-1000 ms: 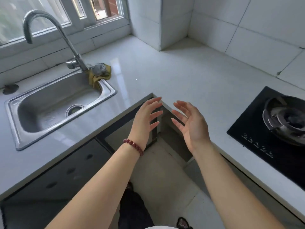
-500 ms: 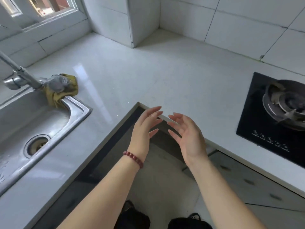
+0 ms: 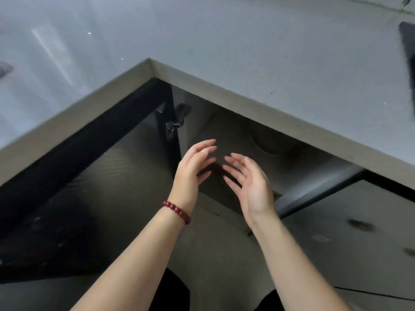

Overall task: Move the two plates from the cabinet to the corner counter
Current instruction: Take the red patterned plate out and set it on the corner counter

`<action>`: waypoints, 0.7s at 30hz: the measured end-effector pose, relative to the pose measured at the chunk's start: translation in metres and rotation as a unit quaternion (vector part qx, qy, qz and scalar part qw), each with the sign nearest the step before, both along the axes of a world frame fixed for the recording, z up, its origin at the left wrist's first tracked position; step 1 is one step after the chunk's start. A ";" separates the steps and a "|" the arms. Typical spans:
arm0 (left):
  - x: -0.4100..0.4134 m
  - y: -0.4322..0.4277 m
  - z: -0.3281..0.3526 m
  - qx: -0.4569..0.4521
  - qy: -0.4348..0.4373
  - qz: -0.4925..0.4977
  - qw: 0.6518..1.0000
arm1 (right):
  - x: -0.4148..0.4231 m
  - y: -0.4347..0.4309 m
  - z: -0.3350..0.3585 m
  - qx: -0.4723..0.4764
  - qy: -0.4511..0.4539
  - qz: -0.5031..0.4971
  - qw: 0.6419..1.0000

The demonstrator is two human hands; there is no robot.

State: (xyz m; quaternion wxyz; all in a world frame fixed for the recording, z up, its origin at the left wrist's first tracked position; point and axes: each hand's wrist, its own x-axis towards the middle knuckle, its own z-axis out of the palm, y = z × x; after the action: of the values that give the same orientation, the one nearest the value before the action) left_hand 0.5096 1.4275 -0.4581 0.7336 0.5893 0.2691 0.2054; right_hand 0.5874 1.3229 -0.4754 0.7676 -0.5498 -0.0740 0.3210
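Under the inner corner of the pale counter (image 3: 224, 41) an open cabinet (image 3: 224, 131) shows a dim interior. A round plate-like shape (image 3: 272, 143) lies inside at the back right, blurred and half in shadow; I cannot tell whether it is one plate or two. My left hand (image 3: 193, 169), with a red bead bracelet at the wrist, and my right hand (image 3: 249, 182) hover side by side in front of the opening, palms facing each other, fingers loosely spread. Neither hand holds or touches anything.
The cabinet's dark door (image 3: 101, 187) stands swung open on the left, its hinge (image 3: 171, 126) at the corner post. A closed cabinet front (image 3: 359, 232) lies at the right. The black hob's edge (image 3: 407, 52) shows at the far right on the counter.
The view has dropped and closed in on the corner; sink and tap have left the frame. Both hands have lowered from counter-edge height to in front of the cabinet opening, still empty.
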 end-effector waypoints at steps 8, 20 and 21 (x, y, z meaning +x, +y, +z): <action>0.054 0.003 -0.118 -0.019 -0.055 -0.049 0.997 | 0.044 0.005 -0.129 0.025 -0.028 -0.067 0.997; 0.120 0.005 -0.160 0.013 -0.069 -0.110 0.991 | 0.107 0.007 -0.161 0.068 -0.036 -0.156 0.985; 0.126 0.004 -0.161 0.007 -0.064 -0.112 0.992 | 0.111 0.007 -0.162 0.064 -0.033 -0.172 0.983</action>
State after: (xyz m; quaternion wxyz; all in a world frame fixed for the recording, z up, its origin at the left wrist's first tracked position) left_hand 0.6356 1.4319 -0.6191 0.7633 0.6067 0.1522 0.1614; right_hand 0.6985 1.3295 -0.6374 0.8422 -0.5141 -0.0246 0.1607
